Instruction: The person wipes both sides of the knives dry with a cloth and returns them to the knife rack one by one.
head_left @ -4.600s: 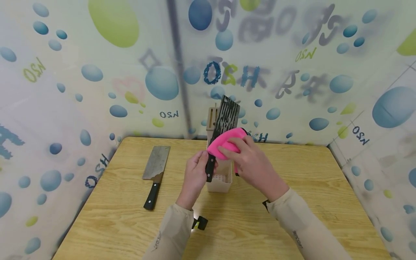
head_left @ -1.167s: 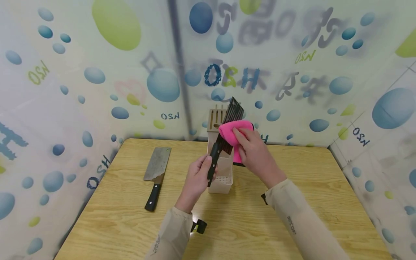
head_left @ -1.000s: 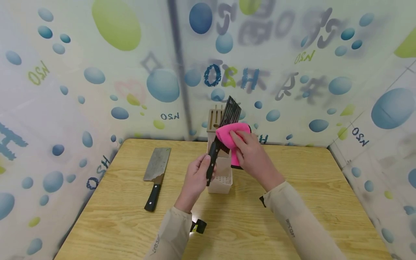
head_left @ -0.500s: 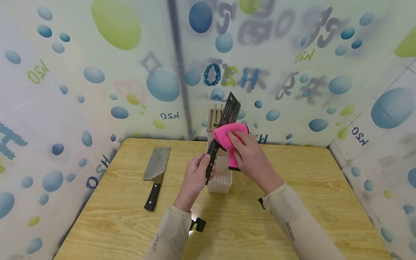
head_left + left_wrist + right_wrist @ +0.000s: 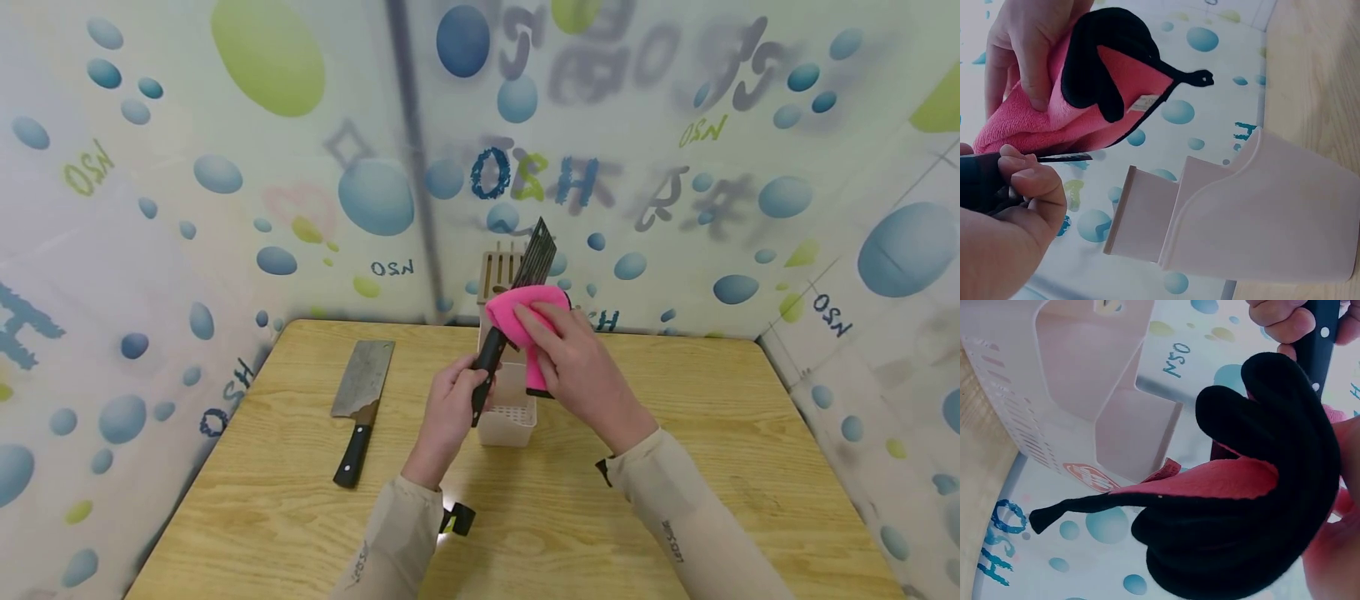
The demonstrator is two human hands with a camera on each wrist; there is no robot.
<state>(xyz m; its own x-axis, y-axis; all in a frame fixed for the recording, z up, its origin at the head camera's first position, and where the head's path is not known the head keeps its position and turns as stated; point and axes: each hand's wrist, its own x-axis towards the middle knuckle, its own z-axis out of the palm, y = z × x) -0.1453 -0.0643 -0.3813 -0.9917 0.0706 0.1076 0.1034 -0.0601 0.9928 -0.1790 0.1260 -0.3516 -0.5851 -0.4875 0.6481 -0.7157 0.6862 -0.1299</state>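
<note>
In the head view, my left hand (image 5: 448, 404) grips the black riveted handle of a cleaver (image 5: 537, 257), its dark striped blade tilted up and to the right. My right hand (image 5: 588, 362) pinches a bright pink cloth (image 5: 525, 310) around the lower blade, close to the handle; part of the cloth hangs below. The left wrist view shows the cloth (image 5: 1041, 128) with black trim and a hanging loop, just above the left hand's fingers (image 5: 1035, 178). Most of the blade is hidden there. Black trim of the cloth (image 5: 1260, 469) fills much of the right wrist view.
Behind the hands stands a pale knife holder (image 5: 507, 432) with a slotted brown top and a perforated front compartment. A second cleaver (image 5: 362, 383) with a worn grey blade lies at the left of the wooden table (image 5: 675, 517). Patterned sheets hang behind and at the sides.
Over the last second, the cloth and right hand have slid slightly down-left along the blade toward the handle. Since the earliest frame, the blade has turned and the left hand sits lower on the handle.
</note>
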